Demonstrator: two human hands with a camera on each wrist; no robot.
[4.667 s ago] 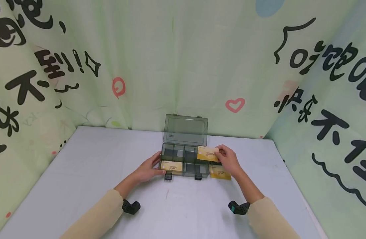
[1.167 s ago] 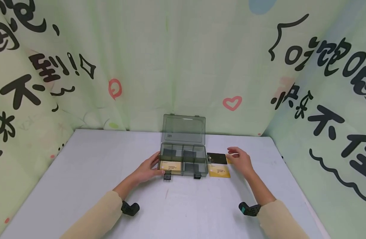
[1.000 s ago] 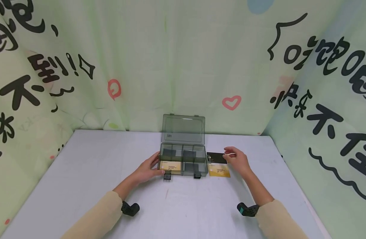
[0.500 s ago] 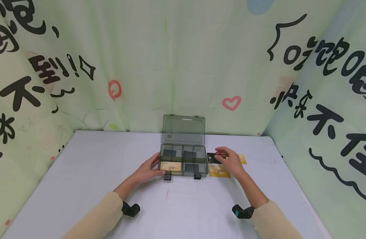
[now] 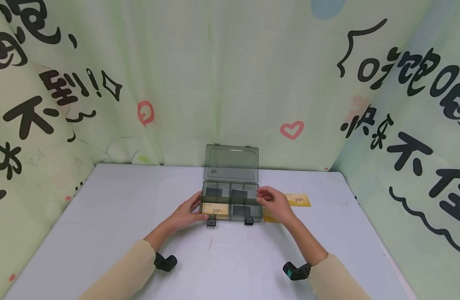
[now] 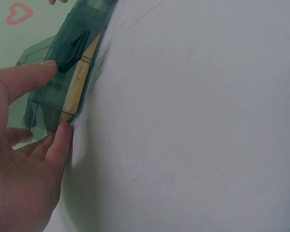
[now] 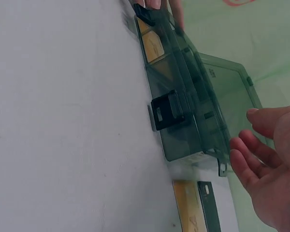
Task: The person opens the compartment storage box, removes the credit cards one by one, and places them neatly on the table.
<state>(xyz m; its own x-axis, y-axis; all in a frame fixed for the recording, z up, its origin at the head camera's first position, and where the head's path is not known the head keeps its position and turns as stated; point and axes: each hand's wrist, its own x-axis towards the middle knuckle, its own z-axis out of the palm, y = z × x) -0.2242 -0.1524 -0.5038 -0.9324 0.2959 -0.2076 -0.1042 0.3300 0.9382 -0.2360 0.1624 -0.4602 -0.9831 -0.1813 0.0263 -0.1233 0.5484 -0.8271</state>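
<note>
A smoky translucent divided storage box (image 5: pixel 231 196) stands with its lid (image 5: pixel 231 163) raised at the back. Its front-left compartment contains a yellow card (image 5: pixel 215 209); dark flat pieces show in other compartments. My left hand (image 5: pixel 186 213) grips the box's left end, thumb at the front edge and fingers along the side. At the box's right edge is my right hand (image 5: pixel 276 204), fingers loosely bent and nothing held; contact is unclear. Right of it lies a yellow card (image 5: pixel 299 200). Another yellow card (image 7: pixel 187 205) lies beside a black card (image 7: pixel 210 208), which the hand hides in the head view.
Two dark latches (image 5: pixel 248 221) hang at the box's front. The white table (image 5: pixel 230 258) is backed by a pale green printed curtain (image 5: pixel 215 83), which also runs along both sides. A black device (image 5: pixel 297 271) is worn on each wrist.
My right hand first held a yellow card over the box's right side; that card was put down on the table. The hand then moved left across the cards to the box edge. The left hand stays put.
</note>
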